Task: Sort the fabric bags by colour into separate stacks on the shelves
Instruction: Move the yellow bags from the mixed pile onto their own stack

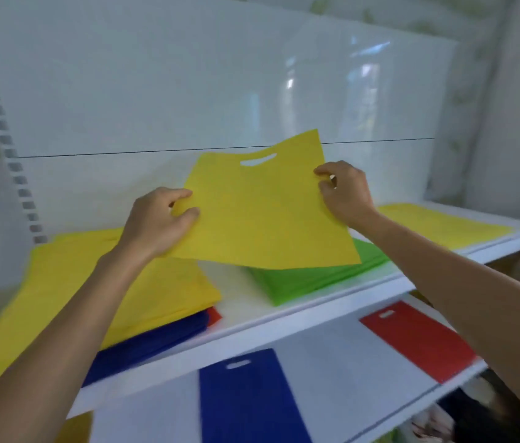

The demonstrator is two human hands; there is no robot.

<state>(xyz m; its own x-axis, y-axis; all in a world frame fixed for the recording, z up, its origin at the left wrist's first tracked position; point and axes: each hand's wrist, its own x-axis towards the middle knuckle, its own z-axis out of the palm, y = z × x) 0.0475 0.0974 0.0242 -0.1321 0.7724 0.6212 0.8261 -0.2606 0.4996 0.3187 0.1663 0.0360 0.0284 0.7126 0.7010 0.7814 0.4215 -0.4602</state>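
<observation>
Yellow bag (261, 212), side edges pinched by left hand (159, 219) and right hand (344, 193), seemingly clears green stack (316, 279).

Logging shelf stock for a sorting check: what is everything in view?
held yellow bag: one, yellow, above the upper shelf
mixed pile: one, yellow over blue and red, upper shelf left
green stack: one, green, upper shelf middle
flat yellow bags: count unclear, yellow, upper shelf right
blue bag: one, blue, lower shelf
red bag: one, red, lower shelf right
left hand: one, pinching held yellow bag's left edge
right hand: one, pinching its right edge
</observation>
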